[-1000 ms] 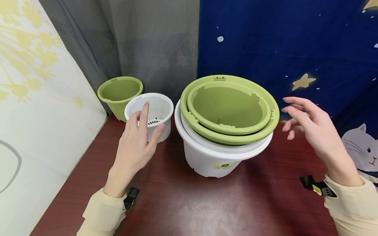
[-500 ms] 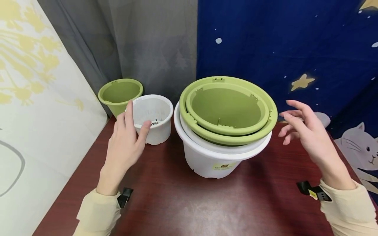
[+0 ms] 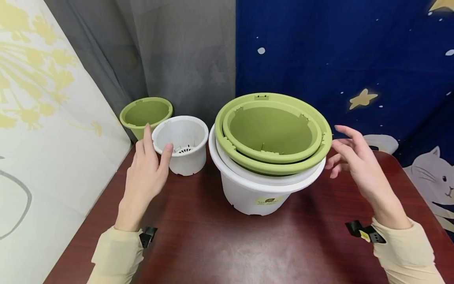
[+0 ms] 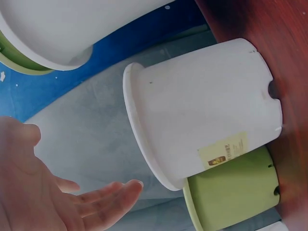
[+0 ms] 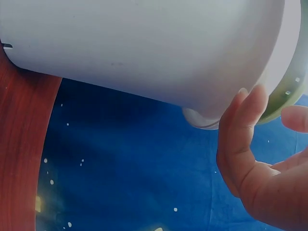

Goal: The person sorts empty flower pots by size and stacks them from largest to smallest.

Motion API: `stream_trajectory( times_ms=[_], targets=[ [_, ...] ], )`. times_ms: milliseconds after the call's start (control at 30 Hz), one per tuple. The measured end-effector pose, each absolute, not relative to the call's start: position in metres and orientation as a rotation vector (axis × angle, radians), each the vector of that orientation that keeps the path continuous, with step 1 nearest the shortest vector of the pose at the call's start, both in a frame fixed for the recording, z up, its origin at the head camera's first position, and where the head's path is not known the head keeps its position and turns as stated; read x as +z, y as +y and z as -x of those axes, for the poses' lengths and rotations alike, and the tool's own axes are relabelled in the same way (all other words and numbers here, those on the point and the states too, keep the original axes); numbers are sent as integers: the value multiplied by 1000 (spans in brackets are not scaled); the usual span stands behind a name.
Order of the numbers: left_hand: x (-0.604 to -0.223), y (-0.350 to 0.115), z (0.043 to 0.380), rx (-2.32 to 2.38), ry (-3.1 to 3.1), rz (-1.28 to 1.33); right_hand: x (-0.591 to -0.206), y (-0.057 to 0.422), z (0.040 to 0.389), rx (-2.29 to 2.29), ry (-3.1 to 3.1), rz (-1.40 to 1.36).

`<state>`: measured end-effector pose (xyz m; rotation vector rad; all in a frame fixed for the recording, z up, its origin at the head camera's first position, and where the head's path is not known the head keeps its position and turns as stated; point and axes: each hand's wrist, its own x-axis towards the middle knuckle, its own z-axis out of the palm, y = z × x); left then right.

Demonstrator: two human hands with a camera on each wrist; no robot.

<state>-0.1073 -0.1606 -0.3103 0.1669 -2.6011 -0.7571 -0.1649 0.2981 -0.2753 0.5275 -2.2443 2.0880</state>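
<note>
A nested stack of flowerpots stands mid-table: two green pots (image 3: 276, 128) sit inside white ones, the outermost a large white pot (image 3: 244, 197) with a small yellow label. My right hand (image 3: 358, 161) is at the stack's right side, fingers bent loosely, fingertips right at the rims in the head view. My left hand (image 3: 145, 169) hovers in front of a small white pot (image 3: 189, 161), fingers extended and thumb apart, holding nothing. In the left wrist view its fingers are apart from the small white pot's rim. Behind that pot is a small green pot (image 3: 147, 112).
The pots stand on a dark red wooden table (image 3: 227, 252). Grey and blue curtains (image 3: 301, 47) hang close behind it. A pale patterned panel (image 3: 53, 138) borders the left side. The table's right corner lies beyond my right hand.
My right hand has moved left, up to the stack's rims. The left hand has drawn left, away from over the small white pot's opening. The pots stay in place.
</note>
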Motion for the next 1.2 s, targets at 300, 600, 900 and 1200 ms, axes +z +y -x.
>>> stream_trajectory(
  times_ms=[300,600,900,1200],
  targets=[
    [-318,-171,117,-735,-2617,-202,-282,293,167,2120,-2226,-507],
    [-326,-179,125,-729,-2643,-252,-285,291,166,2132,-2194,-516],
    [-332,-188,133,-727,-2671,-295,-291,286,166,2125,-2215,-480],
    [-338,-195,141,-753,-2693,-307,-293,278,164,2181,-2182,-477]
  ],
)
